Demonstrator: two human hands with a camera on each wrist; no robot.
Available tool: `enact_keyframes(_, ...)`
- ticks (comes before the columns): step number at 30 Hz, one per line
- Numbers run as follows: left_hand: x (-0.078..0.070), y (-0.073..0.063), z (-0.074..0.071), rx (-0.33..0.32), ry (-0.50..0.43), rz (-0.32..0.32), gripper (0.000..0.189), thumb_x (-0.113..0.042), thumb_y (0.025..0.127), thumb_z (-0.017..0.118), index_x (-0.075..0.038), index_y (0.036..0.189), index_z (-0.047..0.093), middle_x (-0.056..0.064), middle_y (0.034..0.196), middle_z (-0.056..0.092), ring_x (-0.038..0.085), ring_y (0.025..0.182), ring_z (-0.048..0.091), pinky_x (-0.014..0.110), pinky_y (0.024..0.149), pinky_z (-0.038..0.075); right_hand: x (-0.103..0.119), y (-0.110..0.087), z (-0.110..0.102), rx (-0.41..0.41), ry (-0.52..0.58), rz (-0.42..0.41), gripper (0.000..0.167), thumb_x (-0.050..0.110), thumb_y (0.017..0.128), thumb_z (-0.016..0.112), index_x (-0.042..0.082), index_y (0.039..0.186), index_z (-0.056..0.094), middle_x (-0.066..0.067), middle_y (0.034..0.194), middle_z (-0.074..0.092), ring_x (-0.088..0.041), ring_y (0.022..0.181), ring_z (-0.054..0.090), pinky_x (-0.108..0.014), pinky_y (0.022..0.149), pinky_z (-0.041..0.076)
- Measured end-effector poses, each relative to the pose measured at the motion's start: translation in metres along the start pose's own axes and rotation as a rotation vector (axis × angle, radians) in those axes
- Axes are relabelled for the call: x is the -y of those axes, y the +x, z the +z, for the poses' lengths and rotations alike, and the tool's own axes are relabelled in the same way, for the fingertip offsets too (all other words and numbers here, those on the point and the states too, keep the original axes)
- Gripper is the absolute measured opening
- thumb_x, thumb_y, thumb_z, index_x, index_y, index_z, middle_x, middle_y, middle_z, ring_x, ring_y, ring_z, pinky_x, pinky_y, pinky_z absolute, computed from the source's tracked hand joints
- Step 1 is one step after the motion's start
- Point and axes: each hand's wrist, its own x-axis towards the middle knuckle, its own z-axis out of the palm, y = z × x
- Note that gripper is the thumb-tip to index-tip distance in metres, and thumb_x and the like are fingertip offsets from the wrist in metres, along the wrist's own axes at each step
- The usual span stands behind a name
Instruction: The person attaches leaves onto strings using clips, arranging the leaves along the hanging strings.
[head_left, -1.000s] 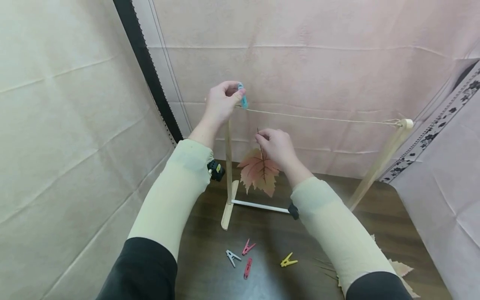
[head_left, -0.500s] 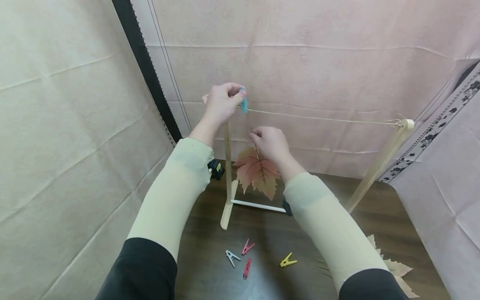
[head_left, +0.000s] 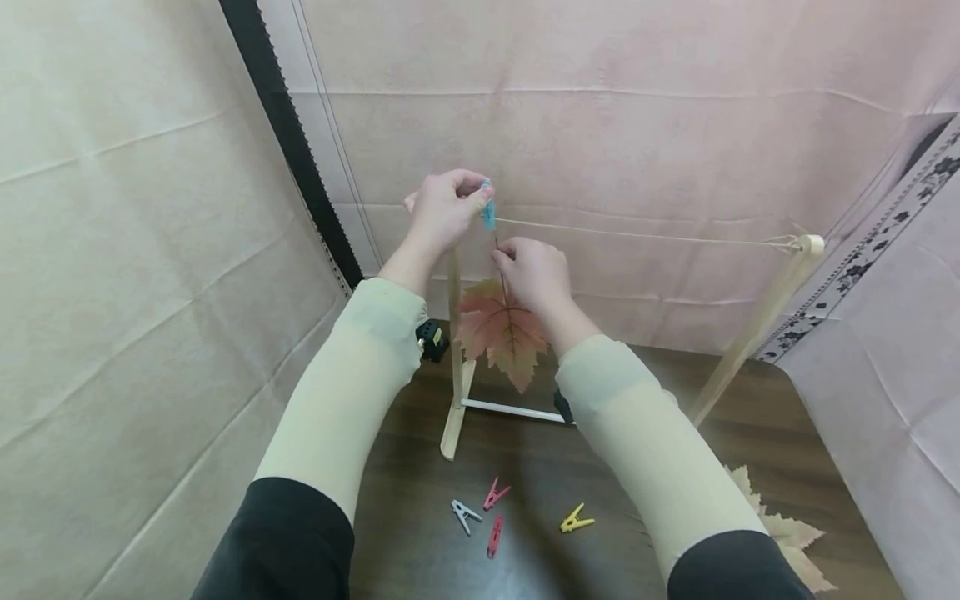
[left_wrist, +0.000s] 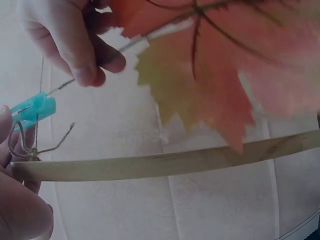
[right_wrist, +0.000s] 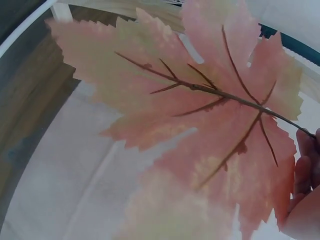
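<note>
My left hand [head_left: 442, 208] pinches a turquoise clothespin [head_left: 489, 215] at the left end of a string [head_left: 630, 233] tied between two wooden posts. Just below it, my right hand [head_left: 534, 271] pinches the stem of a red and yellow-green maple leaf [head_left: 501, 325], which hangs down in front of the left post [head_left: 456, 333]. In the left wrist view the stem's tip reaches the mouth of the clothespin [left_wrist: 42, 106], close to the string's knot [left_wrist: 32, 152]. The leaf [right_wrist: 210, 100] fills most of the right wrist view, with the right fingertips on its stem at the edge.
Two red clothespins [head_left: 495, 536], a grey one [head_left: 465, 515] and a yellow one [head_left: 577, 519] lie on the dark wood table [head_left: 420, 533]. Pale leaves [head_left: 795, 537] lie partly under the right forearm. A white bar [head_left: 513, 409] runs low from the left post; the right post [head_left: 757, 333] leans outward.
My right hand has moved up and left with the leaf, bringing its stem to the clothespin. The left hand with the clothespin has dropped slightly, onto the string.
</note>
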Motion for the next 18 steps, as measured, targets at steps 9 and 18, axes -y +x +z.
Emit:
enact_keyframes(9, 0.0013, -0.0007, -0.0017, -0.007, 0.018, -0.01, 0.027, -0.038, 0.094, 0.055, -0.02, 0.111, 0.065, -0.012, 0.105, 0.067, 0.008, 0.109, 0.05, 0.041, 0.104, 0.001, 0.0067, 0.0021, 0.003, 0.018, 0.072, 0.034, 0.029, 0.033, 0.096, 0.052, 0.012, 0.112, 0.067, 0.0, 0.101, 0.069, -0.019, 0.095, 0.061, -0.038, 0.085, 0.044)
enact_keyframes(18, -0.0014, -0.002, -0.0022, 0.066, 0.085, -0.052, 0.04, -0.046, 0.095, 0.047, -0.024, 0.126, 0.058, -0.012, 0.122, 0.06, 0.013, 0.126, 0.035, 0.045, 0.107, -0.002, 0.009, 0.0031, 0.006, 0.033, 0.108, 0.057, 0.029, 0.032, 0.097, 0.052, 0.012, 0.11, 0.067, -0.001, 0.097, 0.069, -0.018, 0.088, 0.061, -0.037, 0.079, 0.045)
